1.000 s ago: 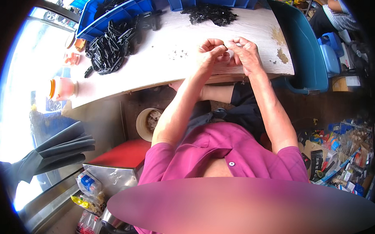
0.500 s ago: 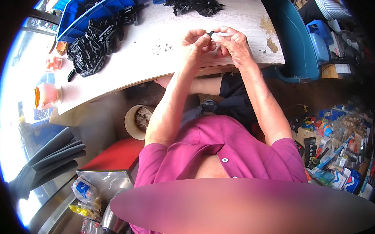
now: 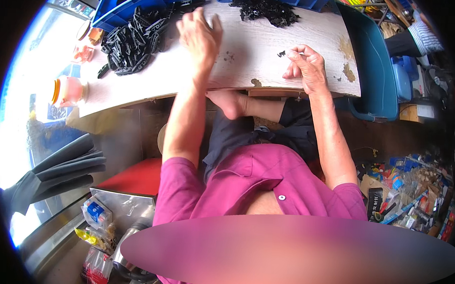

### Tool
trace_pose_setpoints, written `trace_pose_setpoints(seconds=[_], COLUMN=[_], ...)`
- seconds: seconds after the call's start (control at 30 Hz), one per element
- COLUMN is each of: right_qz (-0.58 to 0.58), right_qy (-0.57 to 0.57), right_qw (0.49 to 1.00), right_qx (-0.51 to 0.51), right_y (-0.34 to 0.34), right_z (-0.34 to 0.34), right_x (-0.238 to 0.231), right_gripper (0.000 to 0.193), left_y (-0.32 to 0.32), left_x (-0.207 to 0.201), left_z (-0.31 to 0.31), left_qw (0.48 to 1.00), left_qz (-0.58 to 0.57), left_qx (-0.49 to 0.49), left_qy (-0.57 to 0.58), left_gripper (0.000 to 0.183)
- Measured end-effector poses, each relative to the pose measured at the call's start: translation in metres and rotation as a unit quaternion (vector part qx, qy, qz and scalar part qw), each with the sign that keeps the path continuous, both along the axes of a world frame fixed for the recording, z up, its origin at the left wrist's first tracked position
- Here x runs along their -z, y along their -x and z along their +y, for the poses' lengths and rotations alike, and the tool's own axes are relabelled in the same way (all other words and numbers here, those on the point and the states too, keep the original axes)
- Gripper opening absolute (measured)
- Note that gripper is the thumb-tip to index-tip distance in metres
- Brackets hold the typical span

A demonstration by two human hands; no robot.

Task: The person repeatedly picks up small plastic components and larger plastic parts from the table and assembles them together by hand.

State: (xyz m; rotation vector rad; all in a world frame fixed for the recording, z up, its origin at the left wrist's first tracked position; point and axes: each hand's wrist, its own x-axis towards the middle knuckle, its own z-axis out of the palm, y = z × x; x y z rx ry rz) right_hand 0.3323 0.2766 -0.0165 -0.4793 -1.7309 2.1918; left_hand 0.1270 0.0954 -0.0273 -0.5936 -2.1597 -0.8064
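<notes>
Surface (image 3: 255, 55): from my head view, a pale wood-grain top spreads out before me, with brown worn patches (image 3: 348, 72) at its right end and a few dark specks (image 3: 227, 56) near the middle.
Blue bin (image 3: 137, 11): it sits at the far left with black pieces in it; a second blue bin (image 3: 305, 0) is cut off by the top of my view.
Long black pieces (image 3: 133, 44): a tangled heap, lying on the surface just in front of the first bin.
Small black pieces (image 3: 264, 12): a lower, flatter heap in front of the second bin.
Right hand (image 3: 309, 69): I pinch one small black part (image 3: 281, 54) between thumb and forefinger, over the right half of the surface; it juts out leftward from my fingertips, its outline ragged.
Left hand (image 3: 198, 40): back upward, fingers spread and slightly bent, a little blurred, near the right side of the long pieces; I cannot tell whether it touches the surface.
Jar (image 3: 70, 91): orange-lidded, at the left end of the surface.
Teal tub (image 3: 373, 94): right beside the surface's right end.
Lower left: a red-topped box (image 3: 128, 178).
Lower right: mixed clutter (image 3: 411, 193).
Upper right corner: another person's striped top (image 3: 425, 38).
</notes>
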Motion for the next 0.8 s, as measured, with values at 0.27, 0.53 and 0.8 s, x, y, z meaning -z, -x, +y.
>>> trace_pose_setpoints(seconds=[0.27, 0.53, 0.8], right_qz=[0.011, 0.014, 0.064], right_qy=[0.016, 0.020, 0.096], right_qw=[1.000, 0.999, 0.993], right_qx=[0.011, 0.028, 0.027], right_y=[0.000, -0.003, -0.001], right_z=[-0.001, 0.002, -0.005], right_x=[-0.002, 0.001, -0.002], right_gripper=[0.015, 0.015, 0.011], left_y=[0.029, -0.019, -0.063], left_x=[0.002, 0.003, 0.027], left_z=[-0.019, -0.021, -0.001], left_qw=[0.981, 0.982, 0.861], left_qz=[-0.111, -0.100, -0.362], left_qx=[-0.041, 0.079, 0.302], left_qy=[0.151, 0.142, -0.191], left_gripper=[0.030, 0.025, 0.016])
